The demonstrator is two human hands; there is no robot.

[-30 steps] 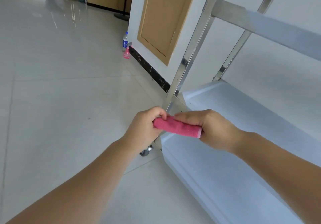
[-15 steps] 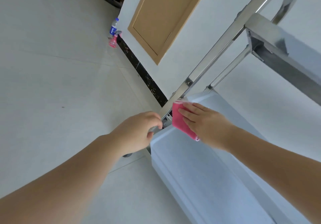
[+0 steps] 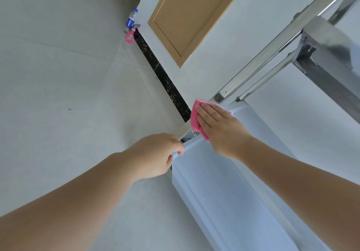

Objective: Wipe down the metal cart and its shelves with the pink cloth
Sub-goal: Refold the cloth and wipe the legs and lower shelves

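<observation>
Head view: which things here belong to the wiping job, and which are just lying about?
Job:
- pink cloth, pressed flat under the right hand
- cart's lower shelf
- cart upright post
- left hand, gripping the shelf corner

Lying about:
- Pepsi bottle by the wall
- pink spray bottle beside it
- wooden door

Bright even daylight, soft faint shadows, glare streaks on the cart's metal post (image 3: 266,56), wide-angle bending at edges
</observation>
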